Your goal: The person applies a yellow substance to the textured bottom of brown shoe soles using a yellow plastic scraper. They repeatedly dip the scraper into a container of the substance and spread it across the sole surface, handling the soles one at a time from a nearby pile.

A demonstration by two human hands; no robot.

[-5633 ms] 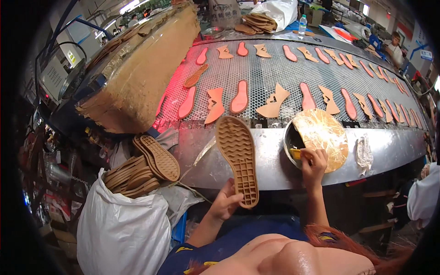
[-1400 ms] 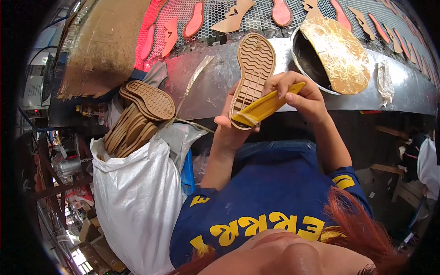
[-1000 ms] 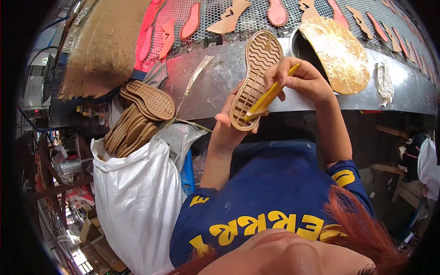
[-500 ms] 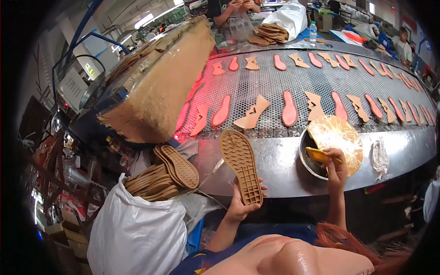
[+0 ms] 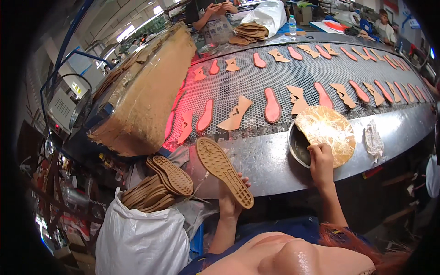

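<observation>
A tan shoe sole [image 5: 224, 172] with a zigzag and grid tread is tilted up in my left hand [image 5: 229, 200], whose fingers grip its heel end from behind and below. My right hand [image 5: 321, 162] is pinched closed at the mouth of a metal bowl [image 5: 293, 153]. The flat yellow tool it held earlier is hidden now, behind the hand or inside the bowl. Over part of the bowl rests a round, shiny gold-coloured cover [image 5: 337, 137], just beside my right fingers.
Pink insoles [image 5: 272, 107] and tan cut pieces [image 5: 236, 114] lie in rows on a mesh conveyor [image 5: 254, 80]. A white sack [image 5: 142, 240] of soles [image 5: 146, 192] stands at left. A crumpled cloth [image 5: 373, 140] lies right of the bowl. Across the conveyor stands another person [image 5: 215, 23].
My right hand has turned and lowered at the bowl, and the yellow tool has gone out of sight. My left hand has tilted the sole further left. The whole view has shifted slightly.
</observation>
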